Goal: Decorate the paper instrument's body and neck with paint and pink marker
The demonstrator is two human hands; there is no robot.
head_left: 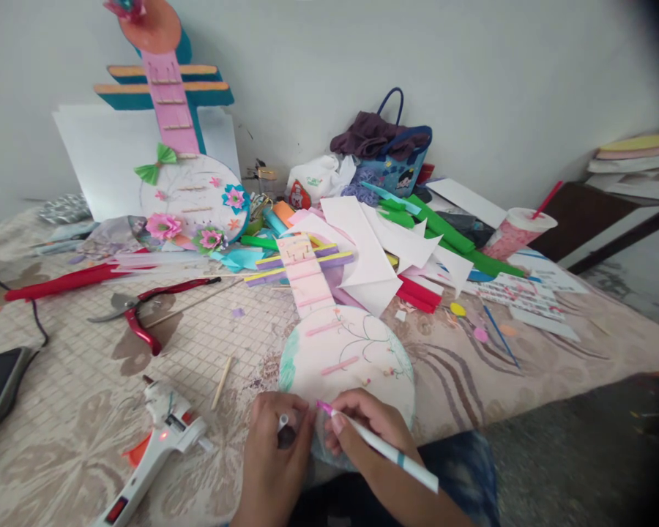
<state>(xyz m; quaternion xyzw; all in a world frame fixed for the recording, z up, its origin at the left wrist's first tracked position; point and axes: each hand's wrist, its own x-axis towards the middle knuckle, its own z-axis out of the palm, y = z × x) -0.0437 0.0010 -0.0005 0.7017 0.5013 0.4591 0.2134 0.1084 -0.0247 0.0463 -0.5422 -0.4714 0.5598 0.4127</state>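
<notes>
In the head view, my right hand (370, 424) grips a white marker (398, 457) with a pink tip, which points left towards my left fingers. My left hand (279, 443) is curled at the lower left rim of a round white board (356, 344) with drawn vines and a green-coloured edge. Between its fingers shows the round end of a small white tube (283, 421); the rest is hidden. From the board's top a pale pink paper neck (304, 274) runs away from me, crossed by purple and yellow strips (329, 258).
A glue gun (170, 424) with a lit red light and red-handled pruning shears (137, 311) lie at left. A larger guitar-shaped craft (170, 124) leans on the wall. Paper scraps (362, 249), a bag (400, 161) and a drink cup (519, 234) stand behind.
</notes>
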